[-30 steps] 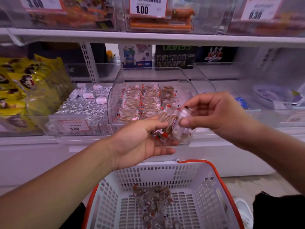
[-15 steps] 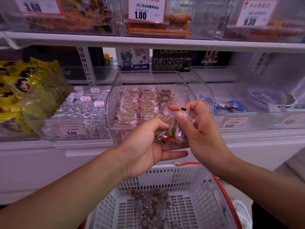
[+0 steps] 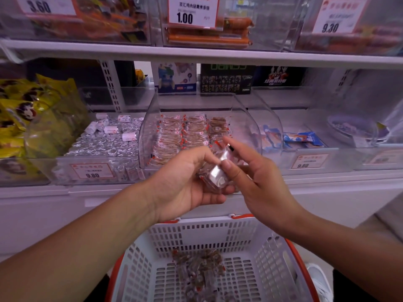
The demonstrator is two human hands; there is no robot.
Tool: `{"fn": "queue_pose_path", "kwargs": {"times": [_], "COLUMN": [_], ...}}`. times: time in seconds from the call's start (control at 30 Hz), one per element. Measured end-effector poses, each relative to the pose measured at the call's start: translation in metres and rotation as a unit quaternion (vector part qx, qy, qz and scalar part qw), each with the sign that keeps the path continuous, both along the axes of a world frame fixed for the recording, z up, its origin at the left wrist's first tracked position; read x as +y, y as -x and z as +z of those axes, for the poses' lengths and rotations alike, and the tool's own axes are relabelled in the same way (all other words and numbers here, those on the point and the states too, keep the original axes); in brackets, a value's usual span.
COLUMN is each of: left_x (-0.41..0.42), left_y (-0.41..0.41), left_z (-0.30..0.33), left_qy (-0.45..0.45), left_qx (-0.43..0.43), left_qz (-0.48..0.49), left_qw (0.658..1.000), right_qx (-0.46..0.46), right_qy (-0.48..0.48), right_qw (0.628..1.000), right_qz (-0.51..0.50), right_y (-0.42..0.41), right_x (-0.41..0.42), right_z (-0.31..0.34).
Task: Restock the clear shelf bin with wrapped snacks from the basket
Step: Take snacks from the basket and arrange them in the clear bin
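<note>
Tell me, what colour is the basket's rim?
Orange-red, on a white basket; the head view shows it.

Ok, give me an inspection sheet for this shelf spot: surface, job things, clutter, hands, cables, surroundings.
Surface: white shelf carrying a row of clear bins.
Job's things: clear shelf bin holds rows of wrapped snacks; white basket below holds a loose pile of them; a bunch of snacks is held in front of the bin.
Clutter: silver-wrapped pieces, yellow bags, blue packets in neighbouring bins.
Hands: left hand holds the bunch; right hand pinches it.
Cables: nothing seen.
Surroundings: upper shelf with price tags; boxes behind.
</note>
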State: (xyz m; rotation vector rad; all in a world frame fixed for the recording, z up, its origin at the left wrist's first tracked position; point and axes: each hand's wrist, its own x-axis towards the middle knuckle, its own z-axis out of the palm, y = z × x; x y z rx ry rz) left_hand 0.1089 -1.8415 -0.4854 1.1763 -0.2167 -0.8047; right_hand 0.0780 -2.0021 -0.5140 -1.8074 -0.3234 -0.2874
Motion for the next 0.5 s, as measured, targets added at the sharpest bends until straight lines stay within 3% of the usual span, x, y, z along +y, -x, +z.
{"fn": "queue_pose_path", "kwargs": {"times": [0.27,0.33,0.5], "left_x": [0.004,0.003,0.005], "left_y": [-0.004,-0.002,-0.004], "left_z": [0.004,0.007,0.012], "left_qy": [-0.199,-0.184,-0.047], "left_qx": [-0.134,-0.135,-0.089], "left_qz": [0.072,0.088,0.163], "left_qw": [0.968,0.97,0.981], "right_qx": [-0.035,-0.059,-0.058], "right_qy": [0.187,0.219,0.154], "right_qw": [0.978,0.971,0.984], "right_qz": [0.089,0.079,0.068], "right_y": [-0.015,-0.016,-0.015], "right_x": [-0.028,-0.03,-0.02], "right_z": [0.023,0.026,0.035]}}
